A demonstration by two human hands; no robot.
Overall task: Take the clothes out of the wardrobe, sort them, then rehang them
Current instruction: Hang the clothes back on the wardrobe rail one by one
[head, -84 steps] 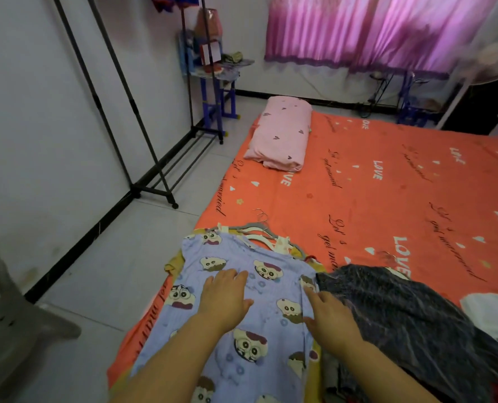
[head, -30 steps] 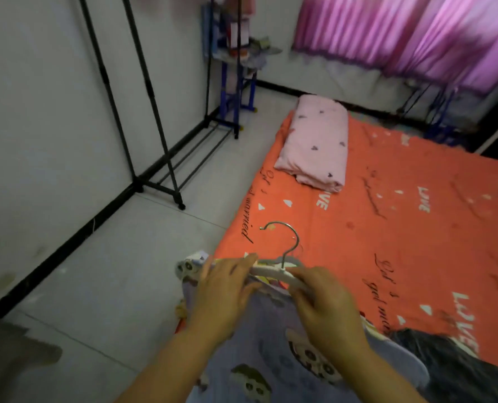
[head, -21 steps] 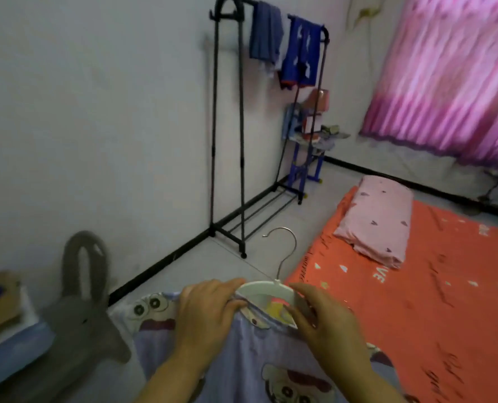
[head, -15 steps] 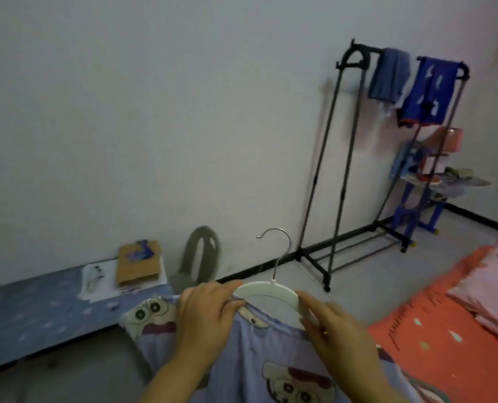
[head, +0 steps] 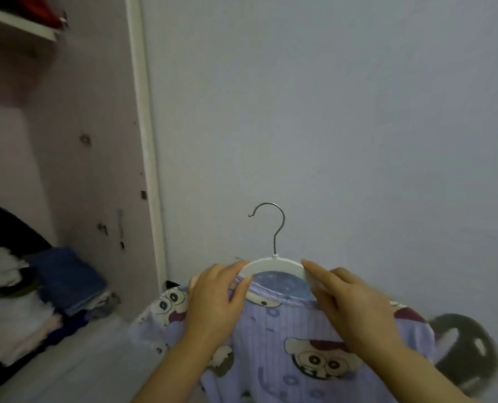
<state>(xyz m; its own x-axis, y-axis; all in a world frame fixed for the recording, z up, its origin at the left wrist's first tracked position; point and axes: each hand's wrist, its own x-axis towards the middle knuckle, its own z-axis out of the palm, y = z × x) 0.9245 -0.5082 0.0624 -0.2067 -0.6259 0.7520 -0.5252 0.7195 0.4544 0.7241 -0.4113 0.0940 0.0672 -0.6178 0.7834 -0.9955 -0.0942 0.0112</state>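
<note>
The head camera faces a plain pale wall [head: 329,112] that fills most of the view, with an open wardrobe [head: 96,141] on the left whose white front edge runs down from the top of the frame. Inside it, low down, lies a stack of folded clothes [head: 38,292] in white, dark blue and black, blurred so that single pieces cannot be told apart; at the top left a white shelf [head: 18,24] is cut off by the frame, with something red on it that is too little seen to name. In the lower middle both hands hold up a white hanger [head: 274,264] with a metal hook standing upright against the wall. The left hand [head: 215,301] is closed on the hanger's left shoulder, thumb on the front, and the right hand [head: 355,306] grips the right shoulder with its fingers laid along the arm; the hands are apart, one on each side of the hook. A light purple shirt with cartoon faces [head: 285,338] hangs on the hanger, its neckline just beneath the white arc, its lower part cut off by the bottom edge. At the lower right a dark rounded object [head: 468,350] sits behind the shirt, blurred and partly hidden, and cannot be identified
</note>
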